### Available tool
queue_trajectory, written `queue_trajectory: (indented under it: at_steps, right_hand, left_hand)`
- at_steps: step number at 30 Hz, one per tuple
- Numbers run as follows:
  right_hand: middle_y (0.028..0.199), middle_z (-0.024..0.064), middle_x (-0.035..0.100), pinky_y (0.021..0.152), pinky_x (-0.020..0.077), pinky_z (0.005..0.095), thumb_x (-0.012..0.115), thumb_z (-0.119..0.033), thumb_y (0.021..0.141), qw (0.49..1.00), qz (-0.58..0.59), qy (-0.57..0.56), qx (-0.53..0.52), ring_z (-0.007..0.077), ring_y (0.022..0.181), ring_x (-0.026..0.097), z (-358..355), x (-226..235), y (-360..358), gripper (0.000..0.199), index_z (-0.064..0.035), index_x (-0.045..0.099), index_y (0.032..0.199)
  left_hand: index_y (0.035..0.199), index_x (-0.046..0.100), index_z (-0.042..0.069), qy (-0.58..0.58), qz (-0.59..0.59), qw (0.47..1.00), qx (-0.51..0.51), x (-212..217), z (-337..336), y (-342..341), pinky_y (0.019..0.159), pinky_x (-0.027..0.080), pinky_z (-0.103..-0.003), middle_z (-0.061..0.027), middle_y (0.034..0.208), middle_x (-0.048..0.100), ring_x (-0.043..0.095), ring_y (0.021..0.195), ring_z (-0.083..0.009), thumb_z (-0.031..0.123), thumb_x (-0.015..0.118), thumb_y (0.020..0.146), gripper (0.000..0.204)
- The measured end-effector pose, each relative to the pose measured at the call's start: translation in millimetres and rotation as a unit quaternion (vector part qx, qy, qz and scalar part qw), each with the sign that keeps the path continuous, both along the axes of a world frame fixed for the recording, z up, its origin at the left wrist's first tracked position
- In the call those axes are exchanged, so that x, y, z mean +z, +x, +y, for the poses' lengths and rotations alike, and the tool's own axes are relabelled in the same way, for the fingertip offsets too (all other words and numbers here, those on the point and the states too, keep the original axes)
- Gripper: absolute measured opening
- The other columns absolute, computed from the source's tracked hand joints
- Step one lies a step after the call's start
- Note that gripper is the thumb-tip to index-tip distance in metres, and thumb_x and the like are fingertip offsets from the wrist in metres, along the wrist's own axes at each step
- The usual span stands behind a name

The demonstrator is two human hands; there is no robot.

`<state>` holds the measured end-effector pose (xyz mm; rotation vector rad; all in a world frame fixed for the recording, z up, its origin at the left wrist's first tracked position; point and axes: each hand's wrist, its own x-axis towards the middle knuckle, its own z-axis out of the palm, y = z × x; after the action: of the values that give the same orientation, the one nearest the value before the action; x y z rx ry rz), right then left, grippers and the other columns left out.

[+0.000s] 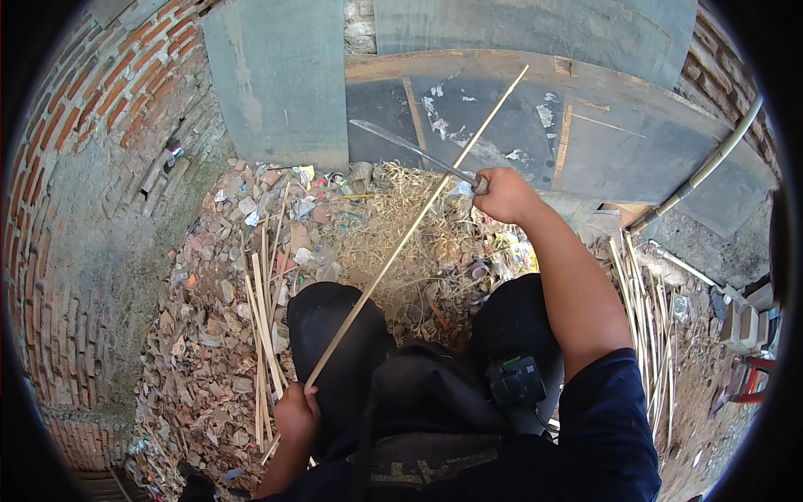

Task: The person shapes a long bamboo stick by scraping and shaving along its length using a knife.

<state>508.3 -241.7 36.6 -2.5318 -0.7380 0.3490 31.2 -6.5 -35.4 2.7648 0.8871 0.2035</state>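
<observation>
My left hand (298,413) is closed round the lower end of a long, pale bamboo strip (400,248), beside my left knee. The strip slants up and away to the right, past my knees toward the dark board. In my right hand (507,197) is the handle of a long-bladed knife (410,147), its blade pointing to the far left. The blade crosses the strip just left of my right fist; whether they touch I cannot tell. Curled pale shavings (400,201) lie on the ground beneath the crossing.
More strips lie in a bundle (266,326) at my left and another (646,326) at my right. Rubble and litter (205,335) cover the ground. Boards (276,84) lean at the back, a brick wall (92,167) stands left, and a pole (711,163) leans far right.
</observation>
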Motion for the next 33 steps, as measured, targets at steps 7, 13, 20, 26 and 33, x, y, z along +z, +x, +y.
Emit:
queue_trajectory:
  at_steps: [7, 13, 20, 26, 33]
  right_hand:
    - [0.095, 0.0206, 0.072, 0.087, 0.0547, 0.0484, 0.068, -0.021, 0.076, 0.985, -0.031, -0.098, 0.14, 0.0383, 0.097, 0.069, 27, 25, -54, 0.029, -0.0078, 0.071, 0.102]
    - [0.095, 0.0172, 0.073, 0.087, 0.0564, 0.0489, 0.07, -0.023, 0.076, 0.977, 0.044, -0.123, 0.17, 0.0371, 0.098, 0.07, 19, 16, -38, 0.032, -0.0101, 0.072, 0.105]
    - [0.094, 0.0177, 0.073, 0.087, 0.0563, 0.0494, 0.068, -0.024, 0.077, 0.978, -0.058, -0.133, 0.152, 0.038, 0.098, 0.07, 28, 25, -48, 0.033, -0.0102, 0.072, 0.107]
    - [0.095, 0.0183, 0.073, 0.086, 0.0566, 0.0498, 0.068, -0.024, 0.077, 0.98, -0.049, -0.119, 0.15, 0.0388, 0.095, 0.071, 28, 18, -56, 0.032, -0.0098, 0.072, 0.106]
    - [0.096, 0.0187, 0.073, 0.085, 0.0563, 0.0504, 0.068, -0.023, 0.078, 0.987, -0.066, -0.101, 0.104, 0.0382, 0.094, 0.071, 20, 20, -39, 0.03, -0.0091, 0.072, 0.105]
  left_hand:
    - [0.088, 0.055, 0.003, 0.012, 0.012, 1.0, -0.002, 1, 1, -10, 0.057, 0.048, -0.055, -0.0227, 0.073, 0.061, 0.062, 0.065, -0.0472, 0.024, 0.066, 0.095, 0.024]
    - [0.091, 0.056, 0.003, -0.035, -0.002, 0.999, -0.006, 5, 2, 2, 0.059, 0.048, -0.056, -0.024, 0.074, 0.063, 0.063, 0.067, -0.0482, 0.024, 0.064, 0.097, 0.024]
    - [0.094, 0.057, 0.003, -0.067, 0.016, 0.998, 0.006, 6, 5, -2, 0.062, 0.05, -0.056, -0.025, 0.078, 0.065, 0.064, 0.07, -0.049, 0.025, 0.062, 0.098, 0.023]
    - [0.094, 0.058, 0.002, -0.069, 0.034, 0.997, 0.01, 6, 4, -2, 0.063, 0.05, -0.056, -0.0255, 0.08, 0.066, 0.065, 0.072, -0.0492, 0.026, 0.062, 0.098, 0.024]
    - [0.094, 0.057, 0.002, -0.054, 0.005, 0.999, 0.006, 3, 3, 3, 0.063, 0.05, -0.056, -0.026, 0.079, 0.065, 0.064, 0.072, -0.0497, 0.025, 0.063, 0.097, 0.024]
